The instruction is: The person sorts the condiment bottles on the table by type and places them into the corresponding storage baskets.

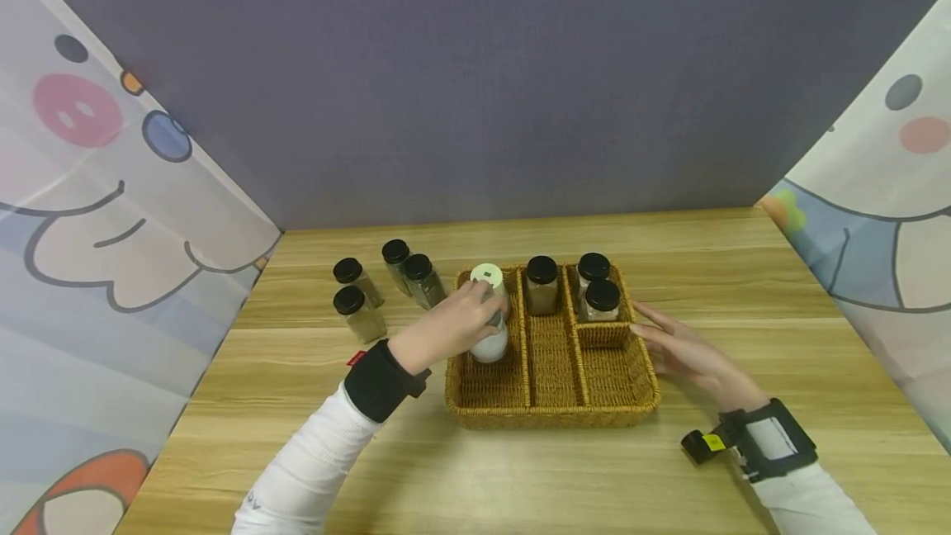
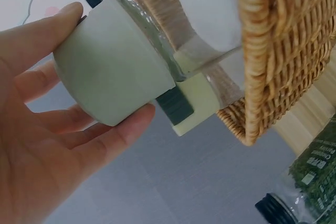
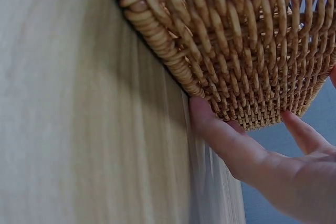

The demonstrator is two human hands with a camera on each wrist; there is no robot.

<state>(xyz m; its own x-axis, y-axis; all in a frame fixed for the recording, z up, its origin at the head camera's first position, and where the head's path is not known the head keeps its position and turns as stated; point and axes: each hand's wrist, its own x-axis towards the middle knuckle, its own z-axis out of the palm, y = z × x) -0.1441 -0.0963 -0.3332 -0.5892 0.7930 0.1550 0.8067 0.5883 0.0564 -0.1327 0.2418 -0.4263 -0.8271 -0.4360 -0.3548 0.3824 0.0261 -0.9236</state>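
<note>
Wall [image 1: 475, 81]: grey, spread across the back, beyond the table's far edge.
Curtains [image 1: 82, 213]: pale, printed with cartoon figures, one at each side.
Table [image 1: 557, 477]: light wood with a streaky grain.
Basket [image 1: 553, 417]: brown wicker, on the table, with a long left section, a long middle section and a right side split into rear and front parts.
Sleeves [image 1: 312, 465]: white, one on each arm, entering from the lower edge of the head view.
Right hand [image 1: 687, 357]: fingers spread and loosely extended, fingertips against the basket's right wall, one of them low down by the table.
Left hand [image 1: 453, 324]: thumb and fingers curled round the lid of the held jar [image 2: 113, 66].
Held jar: pale green lid, at the basket's left section; whether its base rests or hangs cannot be told.
Second green-lidded jar [image 1: 486, 274]: at the rear of the left section, just beyond the held jar.
Black-lidded jars in wicker [image 1: 542, 271]: one at the rear of the middle section, two close together in the right rear part.
Loose jars [image 1: 349, 300]: four, black-lidded, left of the basket in two pairs; one shows green flakes in the left wrist view.
Wristbands [image 1: 382, 382]: black, one per arm.
Red tag [image 1: 357, 357]: beside the left wristband, partly hidden.
</note>
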